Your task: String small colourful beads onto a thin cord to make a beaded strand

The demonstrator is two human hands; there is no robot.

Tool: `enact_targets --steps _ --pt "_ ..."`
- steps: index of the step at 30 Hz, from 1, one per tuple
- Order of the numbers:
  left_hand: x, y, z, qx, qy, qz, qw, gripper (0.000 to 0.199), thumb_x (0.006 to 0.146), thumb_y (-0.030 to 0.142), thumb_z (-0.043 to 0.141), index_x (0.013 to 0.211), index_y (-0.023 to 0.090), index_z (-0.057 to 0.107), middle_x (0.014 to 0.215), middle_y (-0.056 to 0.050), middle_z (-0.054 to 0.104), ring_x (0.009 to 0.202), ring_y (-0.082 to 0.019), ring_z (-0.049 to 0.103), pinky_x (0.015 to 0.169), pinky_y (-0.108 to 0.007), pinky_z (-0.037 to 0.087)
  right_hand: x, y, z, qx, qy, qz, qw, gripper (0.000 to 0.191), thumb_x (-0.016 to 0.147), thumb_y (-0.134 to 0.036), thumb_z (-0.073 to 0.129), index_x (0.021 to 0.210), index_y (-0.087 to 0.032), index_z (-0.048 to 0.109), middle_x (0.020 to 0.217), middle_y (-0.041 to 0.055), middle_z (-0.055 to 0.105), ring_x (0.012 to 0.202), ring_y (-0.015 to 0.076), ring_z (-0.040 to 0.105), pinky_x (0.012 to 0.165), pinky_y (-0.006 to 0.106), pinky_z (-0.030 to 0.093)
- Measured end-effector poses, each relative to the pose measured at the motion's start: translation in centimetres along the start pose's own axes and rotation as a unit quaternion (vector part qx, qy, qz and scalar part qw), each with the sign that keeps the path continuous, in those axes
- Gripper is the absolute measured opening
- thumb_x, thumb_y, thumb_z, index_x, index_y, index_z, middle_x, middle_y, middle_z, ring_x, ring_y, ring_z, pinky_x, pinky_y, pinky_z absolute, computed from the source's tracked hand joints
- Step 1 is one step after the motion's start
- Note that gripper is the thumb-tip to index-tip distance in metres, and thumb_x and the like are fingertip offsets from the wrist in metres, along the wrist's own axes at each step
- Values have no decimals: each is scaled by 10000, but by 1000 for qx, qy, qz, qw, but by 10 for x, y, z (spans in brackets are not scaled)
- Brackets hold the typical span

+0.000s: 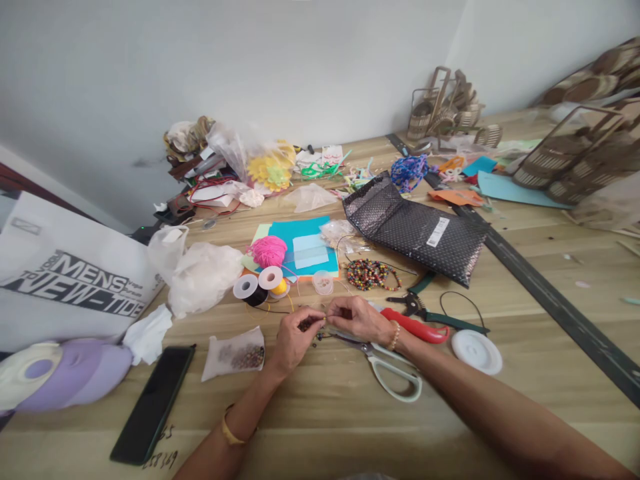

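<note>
My left hand (296, 340) is closed in a pinch on a small dark bead, with more beads (305, 325) in its curled fingers. Beside it, my right hand (357, 320) pinches what looks like a thin dark cord at the bead; the two fingertips nearly touch. A few loose beads (318, 339) lie just below. White-handled scissors (397, 377) rest under and right of my right hand, near a red-handled tool (417, 327). Multicoloured strung beads (373, 275) lie behind the hands. A clear bag of beads (235, 353) is left of my left hand.
Thread spools (246, 287), pink yarn (269, 251) and blue sheets (300, 233) lie behind my hands. A black padded envelope (420, 227) and green-handled pliers (450, 321) are at right, with a white spool (477, 352). A phone (153, 405) lies front left.
</note>
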State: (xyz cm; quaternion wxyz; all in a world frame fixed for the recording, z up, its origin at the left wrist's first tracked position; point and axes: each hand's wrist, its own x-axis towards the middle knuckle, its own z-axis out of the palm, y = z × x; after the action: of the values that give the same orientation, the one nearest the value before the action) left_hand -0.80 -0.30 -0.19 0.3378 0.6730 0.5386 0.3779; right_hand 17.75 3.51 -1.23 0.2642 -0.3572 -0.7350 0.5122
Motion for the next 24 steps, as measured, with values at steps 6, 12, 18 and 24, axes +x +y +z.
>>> enact_targets --steps 6,12,18,24 --pt "-1 -2 1 26 3 15 1000 61 751 137 656 766 166 708 718 -24 730 637 -142 663 622 -222 519 1 -1 -1 15 -3 7 1000 170 824 -275 586 776 -121 642 602 -31 521 544 82 419 517 194 329" --pt "-1 -3 0 30 0 37 999 52 758 148 663 751 158 714 710 -31 730 633 -143 664 622 -225 520 1 1 -1 32 1 18 999 199 818 -306 610 791 -114 654 609 -27 539 539 80 423 514 192 333" --pt "-1 -6 -1 18 -13 36 999 93 782 170 642 804 166 732 768 -52 745 678 -158 683 658 -245 545 1 -2 -2 30 7 17 999 164 815 -269 602 786 -113 644 601 -32 531 536 77 418 515 194 329" --pt "-1 -6 -2 24 -19 32 999 119 794 174 628 829 173 741 775 -56 752 690 -166 687 670 -255 553 1 -1 -2 25 5 13 1000 177 825 -285 597 790 -120 649 617 -28 547 551 81 428 520 194 330"
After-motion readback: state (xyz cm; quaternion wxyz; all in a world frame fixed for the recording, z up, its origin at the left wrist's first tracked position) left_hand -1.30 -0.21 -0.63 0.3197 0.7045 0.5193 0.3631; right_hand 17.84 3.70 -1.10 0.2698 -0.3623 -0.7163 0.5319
